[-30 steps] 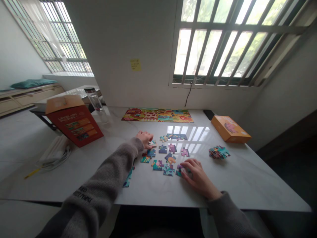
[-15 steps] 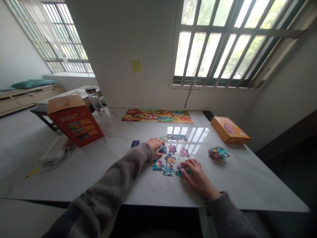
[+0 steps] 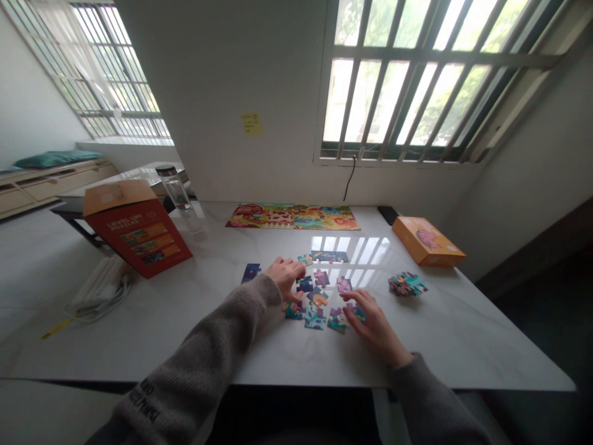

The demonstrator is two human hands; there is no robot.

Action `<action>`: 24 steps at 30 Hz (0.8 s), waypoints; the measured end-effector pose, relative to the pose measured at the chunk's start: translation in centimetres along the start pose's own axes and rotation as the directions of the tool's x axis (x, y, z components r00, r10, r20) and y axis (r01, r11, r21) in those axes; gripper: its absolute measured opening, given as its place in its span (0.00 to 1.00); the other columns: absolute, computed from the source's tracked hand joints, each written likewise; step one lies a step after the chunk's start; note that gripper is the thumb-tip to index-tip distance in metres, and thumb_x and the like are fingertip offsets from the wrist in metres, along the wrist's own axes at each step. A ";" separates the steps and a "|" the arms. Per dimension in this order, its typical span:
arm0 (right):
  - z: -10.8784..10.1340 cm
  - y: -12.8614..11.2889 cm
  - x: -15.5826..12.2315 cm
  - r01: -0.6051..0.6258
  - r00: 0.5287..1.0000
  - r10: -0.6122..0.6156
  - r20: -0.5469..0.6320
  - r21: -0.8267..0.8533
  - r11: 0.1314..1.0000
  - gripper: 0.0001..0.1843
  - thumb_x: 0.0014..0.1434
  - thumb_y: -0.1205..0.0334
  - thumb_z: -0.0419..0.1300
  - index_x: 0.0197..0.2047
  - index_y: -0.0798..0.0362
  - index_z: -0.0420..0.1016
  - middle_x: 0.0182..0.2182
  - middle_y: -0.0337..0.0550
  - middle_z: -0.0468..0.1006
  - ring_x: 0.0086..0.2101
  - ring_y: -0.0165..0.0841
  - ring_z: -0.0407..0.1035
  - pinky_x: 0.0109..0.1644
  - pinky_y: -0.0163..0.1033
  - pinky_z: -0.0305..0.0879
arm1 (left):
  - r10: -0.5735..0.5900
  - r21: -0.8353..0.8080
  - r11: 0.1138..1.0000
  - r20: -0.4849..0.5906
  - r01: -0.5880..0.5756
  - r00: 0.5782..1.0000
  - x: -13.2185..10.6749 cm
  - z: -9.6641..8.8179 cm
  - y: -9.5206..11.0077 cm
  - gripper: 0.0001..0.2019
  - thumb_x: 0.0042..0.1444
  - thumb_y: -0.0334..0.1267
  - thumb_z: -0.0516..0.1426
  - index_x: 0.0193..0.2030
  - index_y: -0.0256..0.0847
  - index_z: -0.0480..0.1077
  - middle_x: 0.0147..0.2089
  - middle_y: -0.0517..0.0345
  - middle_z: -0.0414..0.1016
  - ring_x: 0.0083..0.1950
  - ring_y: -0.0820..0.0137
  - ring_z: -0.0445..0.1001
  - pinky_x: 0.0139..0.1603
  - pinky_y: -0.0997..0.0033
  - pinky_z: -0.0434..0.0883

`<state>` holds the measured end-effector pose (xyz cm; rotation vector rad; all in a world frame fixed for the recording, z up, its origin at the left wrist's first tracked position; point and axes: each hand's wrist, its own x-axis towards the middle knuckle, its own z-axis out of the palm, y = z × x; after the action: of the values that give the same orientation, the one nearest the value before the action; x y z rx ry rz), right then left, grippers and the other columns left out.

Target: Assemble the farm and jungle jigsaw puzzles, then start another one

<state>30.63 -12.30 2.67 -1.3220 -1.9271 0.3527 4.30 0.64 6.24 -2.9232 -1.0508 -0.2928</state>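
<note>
Two hands are working over loose jigsaw pieces (image 3: 315, 318) on a white marble table (image 3: 463, 346): just beside a dark blue piece (image 3: 251, 272), the left hand (image 3: 286, 278) is resting half-open, its hold impossible to tell, while the right hand (image 3: 374, 324) is shifting rightward, fingers spread and gripping nothing, just beside a teal piece (image 3: 356, 312), with a heaped pile of pieces (image 3: 407, 284) further right

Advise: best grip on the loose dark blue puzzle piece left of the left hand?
Probably pinch the dark blue puzzle piece by two opposite edges, coming down from above. It lies flat and thin on the marble tabletop, offering no top hold, and no other piece appears to touch it. The left hand is just to its right, so approach from that side.
</note>
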 end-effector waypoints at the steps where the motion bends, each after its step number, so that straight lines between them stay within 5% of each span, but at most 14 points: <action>1: 0.0 -0.2 0.6 -0.021 1.000 0.021 -0.007 0.039 0.999 0.13 0.67 0.58 0.55 0.53 0.48 0.72 0.45 0.48 0.77 0.47 0.42 0.70 0.54 0.50 0.66 | 0.004 -0.004 1.000 -0.028 -0.005 1.000 -0.2 -0.3 0.5 0.20 0.47 0.46 0.66 0.42 0.43 0.67 0.44 0.53 0.77 0.46 0.58 0.72 0.50 0.60 0.61; 7: 1.5 -0.6 5.0 -0.188 0.982 0.163 0.100 0.349 0.918 0.23 0.66 0.52 0.56 0.60 0.51 0.63 0.34 0.40 0.75 0.32 0.33 0.69 0.37 0.39 0.66 | 0.035 -0.006 0.999 -0.136 -0.036 0.990 -1.0 -1.0 3.4 0.19 0.48 0.44 0.65 0.44 0.41 0.67 0.43 0.51 0.76 0.48 0.56 0.71 0.50 0.57 0.61; 13: 3.7 0.3 6.7 -0.234 0.965 0.118 0.236 0.558 0.797 0.22 0.61 0.49 0.62 0.53 0.52 0.68 0.25 0.32 0.68 0.25 0.28 0.66 0.30 0.35 0.63 | 0.061 0.008 0.998 -0.217 -0.061 0.974 -1.3 0.2 4.0 0.16 0.51 0.42 0.63 0.45 0.41 0.68 0.47 0.48 0.75 0.50 0.54 0.70 0.52 0.53 0.62; 19: 4.1 0.8 6.2 -0.222 0.971 0.227 0.076 0.641 0.735 0.19 0.58 0.46 0.65 0.43 0.51 0.69 0.27 0.36 0.73 0.26 0.29 0.68 0.31 0.37 0.67 | -0.066 -0.166 0.986 -0.368 0.004 0.927 -1.5 1.7 3.0 0.15 0.59 0.36 0.56 0.54 0.42 0.68 0.51 0.49 0.75 0.53 0.58 0.71 0.56 0.55 0.64; 24: 3.6 0.5 5.4 -0.164 0.986 0.146 0.077 0.519 0.839 0.15 0.65 0.50 0.59 0.49 0.50 0.73 0.33 0.40 0.75 0.32 0.32 0.71 0.39 0.41 0.70 | -0.126 -0.383 0.923 -0.389 -0.036 0.913 -1.6 2.5 2.7 0.18 0.62 0.36 0.53 0.59 0.41 0.67 0.47 0.51 0.75 0.50 0.60 0.72 0.55 0.57 0.67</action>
<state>27.43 -6.64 2.32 -1.1019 -1.5863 0.9199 5.21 -2.23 3.65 -2.9400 -1.0918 -1.1804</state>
